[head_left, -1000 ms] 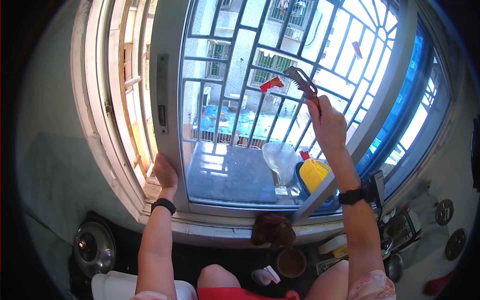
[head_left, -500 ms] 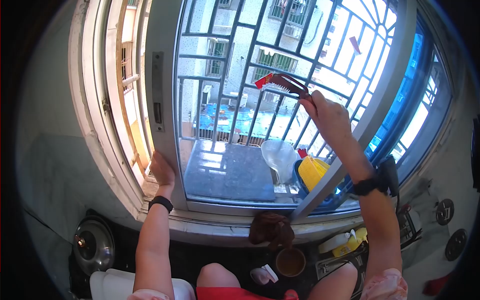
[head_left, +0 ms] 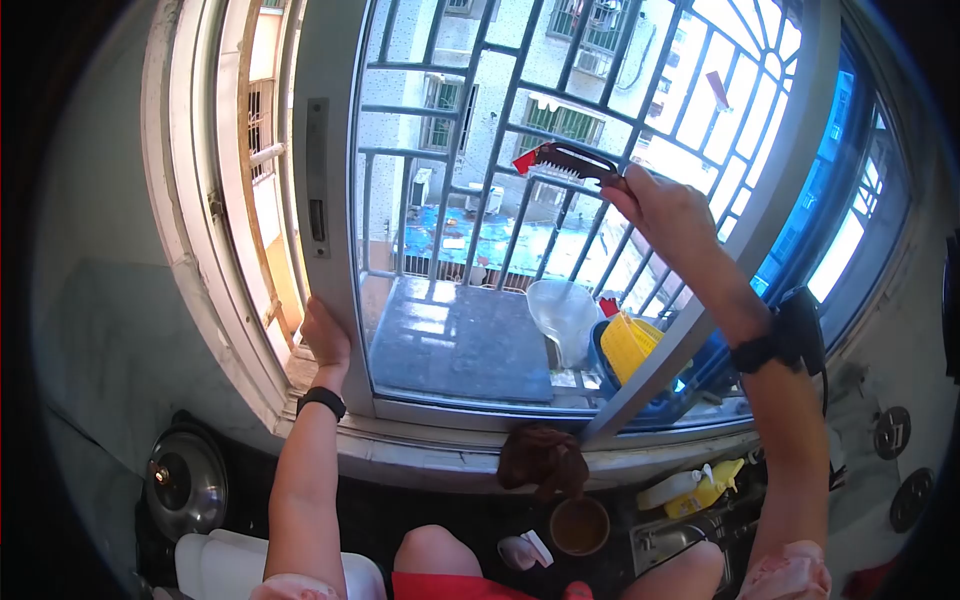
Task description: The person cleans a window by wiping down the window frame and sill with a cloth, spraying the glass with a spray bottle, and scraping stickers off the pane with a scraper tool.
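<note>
My right hand [head_left: 672,212] is closed round the end of a scrub brush [head_left: 570,160]. The brush has a dark looped handle, a row of pale bristles underneath and a red tip at its left end. It lies up close to the glass of the sliding window [head_left: 440,390]; whether the bristles touch the pane I cannot tell. My left hand [head_left: 325,335] grips the lower part of the sash's left edge, its fingers wrapped behind the frame and partly hidden.
A brown crumpled cloth [head_left: 540,460] hangs over the sill. Below it are a brown bowl [head_left: 580,526], a pot lid [head_left: 187,485], yellow and white bottles [head_left: 705,490] and a sink [head_left: 655,545]. Beyond the glass stand bars, a clear scoop-shaped container [head_left: 562,315] and a yellow basket [head_left: 630,345].
My right hand and forearm have shifted slightly right and down, and the brush has turned a little on the pane. The left hand keeps its hold on the sash.
</note>
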Available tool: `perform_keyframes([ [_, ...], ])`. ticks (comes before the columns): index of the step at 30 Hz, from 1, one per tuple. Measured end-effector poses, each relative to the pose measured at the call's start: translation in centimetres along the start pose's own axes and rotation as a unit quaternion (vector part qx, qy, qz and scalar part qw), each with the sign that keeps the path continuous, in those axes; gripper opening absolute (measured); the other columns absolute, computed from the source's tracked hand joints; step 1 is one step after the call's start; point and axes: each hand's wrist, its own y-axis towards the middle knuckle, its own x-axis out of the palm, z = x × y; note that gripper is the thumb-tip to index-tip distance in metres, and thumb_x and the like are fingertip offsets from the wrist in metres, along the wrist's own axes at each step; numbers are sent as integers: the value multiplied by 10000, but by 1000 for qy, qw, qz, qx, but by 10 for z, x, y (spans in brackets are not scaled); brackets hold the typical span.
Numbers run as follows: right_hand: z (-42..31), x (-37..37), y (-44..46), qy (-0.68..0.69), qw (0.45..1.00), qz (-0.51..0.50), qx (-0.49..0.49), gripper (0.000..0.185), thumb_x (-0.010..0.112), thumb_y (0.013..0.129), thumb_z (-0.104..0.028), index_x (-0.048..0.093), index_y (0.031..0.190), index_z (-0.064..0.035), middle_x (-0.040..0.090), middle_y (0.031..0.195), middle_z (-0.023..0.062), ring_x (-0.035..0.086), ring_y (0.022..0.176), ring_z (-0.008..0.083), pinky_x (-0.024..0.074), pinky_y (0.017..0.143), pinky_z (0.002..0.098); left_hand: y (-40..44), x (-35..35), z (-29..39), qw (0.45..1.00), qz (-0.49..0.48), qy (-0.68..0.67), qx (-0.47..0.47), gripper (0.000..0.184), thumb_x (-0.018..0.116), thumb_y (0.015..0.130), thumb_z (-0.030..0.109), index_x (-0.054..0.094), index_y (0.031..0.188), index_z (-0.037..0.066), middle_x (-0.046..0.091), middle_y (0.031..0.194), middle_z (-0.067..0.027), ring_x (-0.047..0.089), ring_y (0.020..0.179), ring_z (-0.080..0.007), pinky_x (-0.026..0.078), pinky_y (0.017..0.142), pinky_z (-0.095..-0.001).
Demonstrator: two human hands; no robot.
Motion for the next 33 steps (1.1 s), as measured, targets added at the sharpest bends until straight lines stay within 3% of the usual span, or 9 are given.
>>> perform_keyframes([
  [5,-18,-14,31,145,986,77,25,355,673,887,-422,535,964,-103,662,706,84,666,586,239,514,553,353,-2,0,8,1000,5,3,24,657,259,1022,515,629,1091,-24,689,926,-210,665,881,-352,504,783,-421],
  [7,-37,-4,44,176,981,79,-32,344,745,831,-313,525,985,-98,665,782,72,679,680,240,518,583,365,-2,-1,10,1000,2,21,20,635,257,1027,488,628,1083,-25,684,929,-223,660,884,-371,502,779,-433],
  [9,-55,8,46,144,979,115,-89,314,745,828,-269,527,962,-88,638,842,85,671,714,249,523,596,375,-1,-1,12,999,4,42,18,611,255,1031,456,626,1077,-27,679,932,-237,654,888,-391,500,775,-446],
  [10,-66,5,48,136,985,81,-68,281,734,835,-214,525,940,-59,607,862,107,665,726,263,535,620,388,0,-1,11,999,7,49,20,599,256,1031,444,626,1075,-25,678,931,-239,651,885,-397,499,774,-450],
  [13,-72,14,54,89,987,99,-87,371,796,763,-181,518,982,-66,591,875,94,656,693,267,546,606,360,2,0,0,997,14,71,30,579,256,1033,426,627,1073,-17,675,930,-242,645,883,-412,497,772,-459],
  [23,-74,5,57,-56,973,40,-219,156,652,824,-83,537,893,-3,562,850,113,650,674,225,548,537,330,0,1,11,998,11,27,49,609,238,1039,448,628,1061,-19,674,924,-240,645,890,-412,495,764,-452],
  [30,-72,15,63,-42,969,48,-237,233,678,824,-106,474,885,-11,556,814,130,643,640,243,535,522,339,0,-1,10,998,0,28,51,593,242,1044,422,627,1064,-29,673,906,-243,647,882,-408,497,754,-446],
  [33,-69,15,75,-27,978,80,-190,278,706,821,-125,453,872,-20,571,782,136,641,622,270,527,521,359,0,0,3,998,1,33,49,654,231,1040,502,616,1047,-27,674,920,-182,643,864,-308,488,767,-383],
])
